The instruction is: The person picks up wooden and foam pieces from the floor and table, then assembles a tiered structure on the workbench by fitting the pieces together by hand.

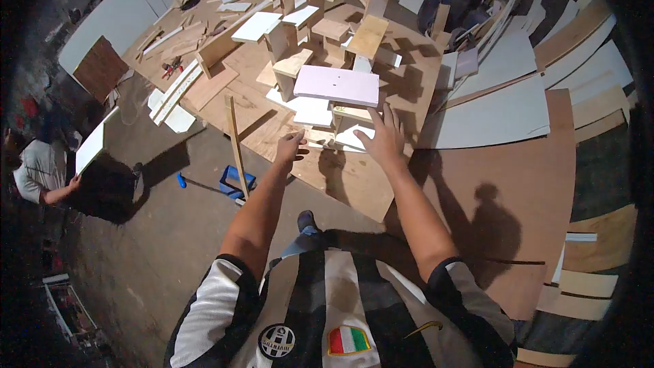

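Both my hands reach over the near part of the plywood table. My right hand [386, 135] has its fingers spread, beside the right end of a pale pink board [337, 86] with small dark marks at its middle. That board lies on top of a small wooden assembly. My left hand [291, 148] is in front of the assembly, fingers curled, and whether it holds anything is too small to tell. Between the hands are a white piece [355, 138] and a white-topped block [314, 112]. Behind stand several T-shaped wood pieces with white or bare tops, such as one white top [257, 26].
The plywood table [368, 194] carries scrap strips at its far left. A wooden stick [236, 143] leans at the near edge beside a blue dustpan [237, 181]. At left, a person [42, 172] holds a white panel [97, 142]. Large boards [487, 119] lie at right.
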`<state>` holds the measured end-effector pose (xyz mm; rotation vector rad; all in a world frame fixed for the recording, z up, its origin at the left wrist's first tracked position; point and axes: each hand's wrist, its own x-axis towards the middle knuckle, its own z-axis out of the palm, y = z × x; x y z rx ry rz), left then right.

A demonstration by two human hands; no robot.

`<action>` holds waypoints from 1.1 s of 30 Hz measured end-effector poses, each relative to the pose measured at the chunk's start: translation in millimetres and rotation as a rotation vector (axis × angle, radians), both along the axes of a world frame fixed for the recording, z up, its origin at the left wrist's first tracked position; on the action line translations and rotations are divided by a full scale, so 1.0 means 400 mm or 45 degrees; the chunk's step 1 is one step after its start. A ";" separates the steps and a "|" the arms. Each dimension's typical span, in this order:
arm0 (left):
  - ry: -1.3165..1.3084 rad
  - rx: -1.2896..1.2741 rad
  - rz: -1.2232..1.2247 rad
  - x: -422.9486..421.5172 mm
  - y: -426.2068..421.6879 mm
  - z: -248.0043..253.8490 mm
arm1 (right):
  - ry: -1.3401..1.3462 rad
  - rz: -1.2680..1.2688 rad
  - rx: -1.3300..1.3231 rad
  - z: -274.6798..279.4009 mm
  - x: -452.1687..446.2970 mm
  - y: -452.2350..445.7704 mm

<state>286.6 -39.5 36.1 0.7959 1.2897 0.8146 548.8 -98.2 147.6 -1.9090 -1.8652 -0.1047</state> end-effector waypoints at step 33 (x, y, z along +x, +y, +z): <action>-0.052 -0.167 0.044 -0.170 -0.361 -0.045 | 0.338 0.175 0.349 -0.094 -0.219 -0.155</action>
